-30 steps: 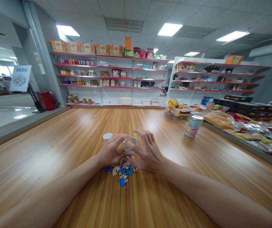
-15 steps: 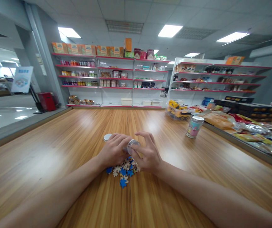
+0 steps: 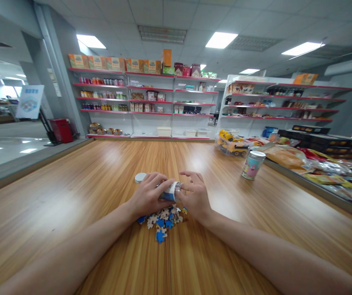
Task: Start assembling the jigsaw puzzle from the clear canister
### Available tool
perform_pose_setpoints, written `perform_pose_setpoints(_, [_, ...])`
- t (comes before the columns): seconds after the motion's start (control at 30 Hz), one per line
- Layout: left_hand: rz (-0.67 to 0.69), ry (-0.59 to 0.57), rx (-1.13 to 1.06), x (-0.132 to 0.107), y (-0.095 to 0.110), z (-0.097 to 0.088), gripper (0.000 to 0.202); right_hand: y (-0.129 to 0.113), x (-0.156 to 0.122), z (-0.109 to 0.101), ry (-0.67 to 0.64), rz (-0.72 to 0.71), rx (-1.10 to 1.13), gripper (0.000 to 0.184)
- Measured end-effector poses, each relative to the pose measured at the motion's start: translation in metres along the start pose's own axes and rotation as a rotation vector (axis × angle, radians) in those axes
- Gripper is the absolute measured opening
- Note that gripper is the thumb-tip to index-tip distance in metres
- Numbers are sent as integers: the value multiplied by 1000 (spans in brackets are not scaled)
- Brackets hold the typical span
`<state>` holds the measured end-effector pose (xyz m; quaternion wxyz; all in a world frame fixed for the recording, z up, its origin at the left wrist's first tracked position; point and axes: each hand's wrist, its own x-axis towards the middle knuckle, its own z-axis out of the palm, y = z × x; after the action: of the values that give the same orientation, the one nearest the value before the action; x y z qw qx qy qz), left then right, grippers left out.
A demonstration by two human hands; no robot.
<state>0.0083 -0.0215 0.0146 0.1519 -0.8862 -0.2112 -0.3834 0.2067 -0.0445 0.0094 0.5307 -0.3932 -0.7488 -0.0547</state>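
My left hand point(image 3: 149, 196) is wrapped round a small clear jar point(image 3: 170, 191), which lies tilted on its side with its open mouth toward my right hand. My right hand point(image 3: 195, 197) sits at the jar's mouth with its fingers curled loosely; what they hold, if anything, is hidden. Below both hands a heap of blue and white puzzle pieces point(image 3: 163, 220) lies on the wooden table point(image 3: 102, 172). A white lid point(image 3: 139, 177) rests on the table just behind my left hand.
A second capped jar with a pink label point(image 3: 252, 164) stands to the right. A clear box with a yellow toy truck point(image 3: 231, 146) sits further back. Snack packets point(image 3: 323, 166) fill the right edge. Store shelves point(image 3: 145, 102) line the back wall.
The jar has tipped from mouth-up to lying sideways in my left hand, and my right hand has moved from over its top to beside its mouth. More pieces lie spread on the table.
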Motion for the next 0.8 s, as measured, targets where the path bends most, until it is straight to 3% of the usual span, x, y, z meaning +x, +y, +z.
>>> perform_pose_setpoints(0.23, [-10, -1, -83, -1, -2, 1, 60, 7, 0, 5, -134, 69, 274, 13])
perform_pose_setpoints(0.6, [-43, -37, -169, -3, -7, 0, 47, 20, 8, -6, -222, -198, 224, 18])
perform_pose_setpoints(0.8, [-36, -51, -190, -3, -7, -2, 47, 18, 10, -11, -233, -224, 257, 9])
